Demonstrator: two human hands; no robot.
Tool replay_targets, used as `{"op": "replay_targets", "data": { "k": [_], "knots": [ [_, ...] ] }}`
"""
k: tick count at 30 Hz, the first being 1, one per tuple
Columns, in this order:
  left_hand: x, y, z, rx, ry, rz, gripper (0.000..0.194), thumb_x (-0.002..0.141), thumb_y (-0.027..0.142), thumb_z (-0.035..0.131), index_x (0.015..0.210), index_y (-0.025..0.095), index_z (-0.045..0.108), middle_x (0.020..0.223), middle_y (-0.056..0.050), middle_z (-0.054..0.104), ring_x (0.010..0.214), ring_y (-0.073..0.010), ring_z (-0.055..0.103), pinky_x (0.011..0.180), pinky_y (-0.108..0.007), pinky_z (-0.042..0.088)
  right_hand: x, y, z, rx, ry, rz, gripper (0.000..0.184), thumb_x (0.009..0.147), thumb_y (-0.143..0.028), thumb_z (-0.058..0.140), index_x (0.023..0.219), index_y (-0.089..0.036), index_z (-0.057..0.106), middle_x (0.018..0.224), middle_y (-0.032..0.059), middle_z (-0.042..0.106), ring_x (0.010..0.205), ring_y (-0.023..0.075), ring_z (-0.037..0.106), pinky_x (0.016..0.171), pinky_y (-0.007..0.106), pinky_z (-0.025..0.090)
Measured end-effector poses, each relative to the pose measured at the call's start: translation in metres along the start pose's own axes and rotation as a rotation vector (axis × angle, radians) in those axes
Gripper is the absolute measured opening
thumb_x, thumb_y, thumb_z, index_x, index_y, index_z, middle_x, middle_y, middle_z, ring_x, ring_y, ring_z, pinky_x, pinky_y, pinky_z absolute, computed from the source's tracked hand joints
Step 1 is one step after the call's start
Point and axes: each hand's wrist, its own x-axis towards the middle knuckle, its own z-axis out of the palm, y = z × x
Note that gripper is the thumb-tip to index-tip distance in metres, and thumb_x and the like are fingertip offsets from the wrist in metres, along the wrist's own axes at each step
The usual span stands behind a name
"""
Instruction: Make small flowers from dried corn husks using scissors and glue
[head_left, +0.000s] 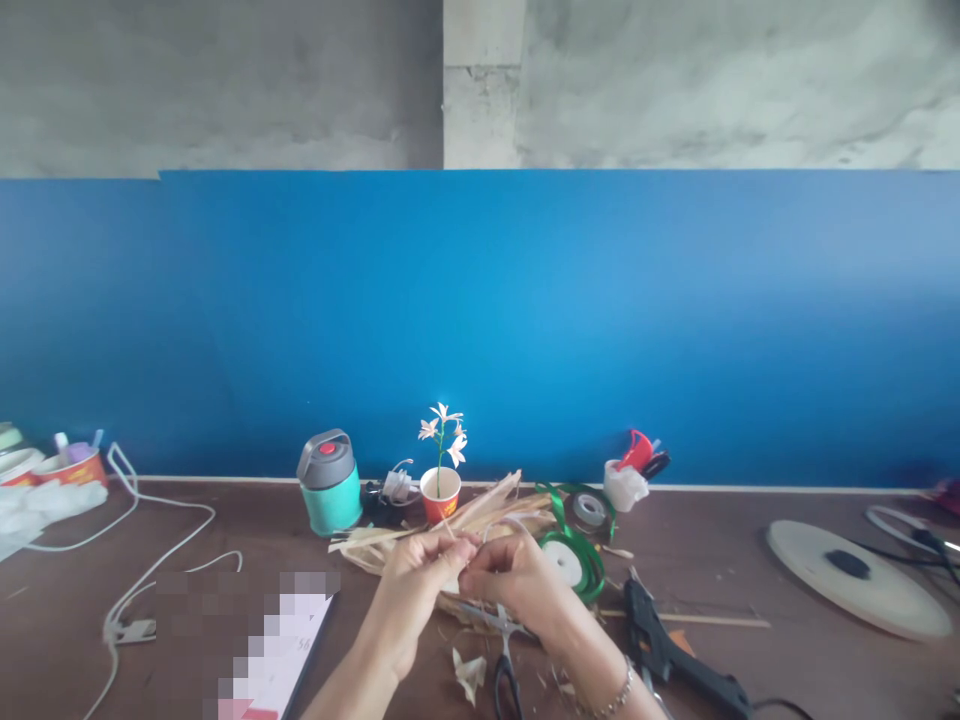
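"Can you read anything down there?"

"Not really. From my feed, the sheet of paper (300,640) at seven o'clock is blurred out, and the print on the red paper cup (440,505) at twelve is too small to make out."

"How are the hands posed?"

"Both forearms rise from the bottom of the frame, and the hands are raised above the brown table (720,570), fingertips meeting. My left hand (412,585) and right hand (517,585) are each pinching a thin pale husk strip (510,522). There's a metal bracelet (611,692) on the right wrist."

"Where's the strip?"

"It's right at the fingertips, curving off toward one o'clock over a pile of dried husks (457,525) at twelve. A green ribbon roll (570,562) sits at two, black-handled scissors (506,672) at six, and a black glue gun (667,640) at four."
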Motion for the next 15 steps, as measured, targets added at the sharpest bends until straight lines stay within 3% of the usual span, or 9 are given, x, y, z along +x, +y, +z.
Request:
{"op": "replay_targets", "data": {
  "k": [6,9,12,15],
  "knots": [
    [-0.0006,-0.0013,-0.0034,0.058,0.002,0.001,0.034,0.070,0.048,0.066,0.080,0.016,0.073,0.088,-0.008,0.073,0.093,-0.0253,0.061,0.082,-0.031,0.042,0.0007,-0.0026,0.0010,-0.071,0.085,0.002,0.018,0.058,-0.023,0.067,0.048,-0.017,0.053,0.045,-0.0059,0.048,0.046,0.0077,0.037,0.046,0.021,0.030],
    [0.0002,-0.0005,-0.0036,0.115,-0.044,-0.014,0.039,0.067,0.050,0.069,0.084,0.015,0.071,0.085,-0.006,0.072,0.086,-0.0233,0.060,0.075,-0.029,0.041,0.0009,-0.0049,0.0022,-0.119,0.115,-0.029,0.022,0.058,-0.024,0.066,0.048,-0.017,0.048,0.047,-0.0058,0.046,0.048,0.0081,0.037,0.047,0.021,0.030],
    [0.0016,-0.0006,-0.0026,0.151,-0.034,0.006,0.031,0.061,0.044,0.075,0.070,0.016,0.067,0.071,-0.002,0.067,0.072,-0.0190,0.058,0.067,-0.027,0.039,0.0014,-0.0040,0.0031,-0.166,0.152,-0.076,0.024,0.059,-0.025,0.065,0.049,-0.018,0.045,0.048,-0.0060,0.042,0.050,0.0083,0.035,0.047,0.021,0.029],
    [0.0028,-0.0013,-0.0028,0.083,-0.030,0.037,0.027,0.063,0.040,0.074,0.060,0.015,0.063,0.069,-0.002,0.066,0.072,-0.0181,0.057,0.069,-0.027,0.039,0.0007,-0.0035,0.0024,-0.219,0.162,-0.102,0.028,0.060,-0.024,0.067,0.049,-0.018,0.043,0.049,-0.0060,0.042,0.050,0.0085,0.036,0.047,0.021,0.028]
  ]
}}
